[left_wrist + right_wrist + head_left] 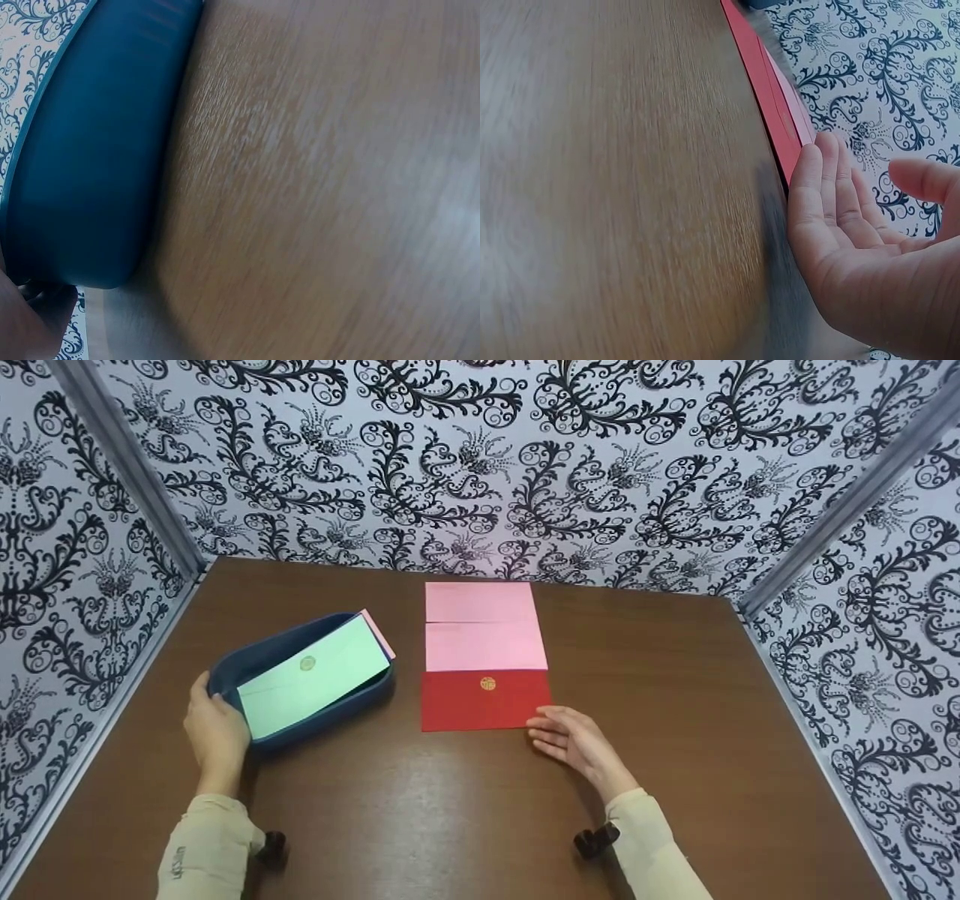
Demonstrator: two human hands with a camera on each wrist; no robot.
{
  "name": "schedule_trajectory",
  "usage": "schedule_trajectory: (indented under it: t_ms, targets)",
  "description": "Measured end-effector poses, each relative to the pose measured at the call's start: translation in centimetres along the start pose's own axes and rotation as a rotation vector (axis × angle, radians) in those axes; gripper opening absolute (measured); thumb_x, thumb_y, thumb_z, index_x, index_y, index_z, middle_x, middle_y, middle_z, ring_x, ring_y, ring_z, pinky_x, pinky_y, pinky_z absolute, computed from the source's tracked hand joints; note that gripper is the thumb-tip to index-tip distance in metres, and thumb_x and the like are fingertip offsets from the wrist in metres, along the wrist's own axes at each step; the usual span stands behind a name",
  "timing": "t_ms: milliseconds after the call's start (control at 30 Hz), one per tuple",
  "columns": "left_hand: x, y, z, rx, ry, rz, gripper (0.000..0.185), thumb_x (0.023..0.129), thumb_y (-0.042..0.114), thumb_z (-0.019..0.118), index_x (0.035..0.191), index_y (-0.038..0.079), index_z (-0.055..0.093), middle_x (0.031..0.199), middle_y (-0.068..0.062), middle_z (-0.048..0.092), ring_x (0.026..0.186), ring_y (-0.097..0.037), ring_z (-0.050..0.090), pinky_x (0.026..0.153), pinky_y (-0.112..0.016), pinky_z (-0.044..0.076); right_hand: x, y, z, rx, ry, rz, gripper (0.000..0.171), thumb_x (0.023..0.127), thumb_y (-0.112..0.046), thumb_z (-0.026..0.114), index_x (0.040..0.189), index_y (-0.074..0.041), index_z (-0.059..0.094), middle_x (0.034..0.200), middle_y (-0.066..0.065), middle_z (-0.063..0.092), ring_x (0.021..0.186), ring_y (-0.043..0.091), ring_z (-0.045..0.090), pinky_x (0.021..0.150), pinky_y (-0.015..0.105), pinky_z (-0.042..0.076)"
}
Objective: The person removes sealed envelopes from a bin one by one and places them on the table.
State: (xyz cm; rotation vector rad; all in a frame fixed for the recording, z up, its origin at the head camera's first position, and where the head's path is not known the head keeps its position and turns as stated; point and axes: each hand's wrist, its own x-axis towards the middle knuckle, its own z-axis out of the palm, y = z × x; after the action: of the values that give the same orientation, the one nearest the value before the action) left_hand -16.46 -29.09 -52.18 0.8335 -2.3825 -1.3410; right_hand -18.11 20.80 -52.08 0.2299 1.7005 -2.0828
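My left hand grips the near left end of a dark blue oval basket, thumb at the rim. In the left wrist view the basket's outer wall fills the upper left, with part of the hand below it. A mint green envelope with a round gold emblem lies across the basket's top, a pink one peeking out beneath. My right hand has its fingers extended, fingertips at the lower right corner of a red envelope with a gold emblem.
Two pink envelopes lie edge to edge above the red one, forming a column on the brown wooden table. Patterned black and white walls enclose the table at the back and both sides.
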Motion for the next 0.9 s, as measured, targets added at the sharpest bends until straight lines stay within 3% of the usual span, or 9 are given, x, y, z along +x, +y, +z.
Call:
schedule_trajectory:
  t_ms: [600,900]
  targets:
    - [-0.1,0.1,0.0,0.004,-0.012,-0.011,0.052,0.107,0.012,0.021,0.158,0.006,0.020,0.159,-0.026,0.031,0.145,-0.047,0.033,0.119,-0.057,0.029,0.5,0.0,1.2,-0.038,0.018,0.015,0.033,0.102,-0.026,0.055,0.126,-0.003,0.056,0.102,0.002,0.076,0.095,0.015,0.072,0.089,0.031,0.059]
    - [0.2,0.0,0.0,0.005,-0.022,-0.023,0.052,0.107,0.013,0.020,0.159,0.006,0.018,0.161,-0.026,0.027,0.146,-0.047,0.031,0.119,-0.058,0.028,0.8,0.3,1.2,-0.032,-0.055,-0.017,0.024,0.101,-0.027,0.057,0.118,-0.010,0.060,0.103,0.000,0.077,0.096,0.014,0.073,0.089,0.031,0.060]
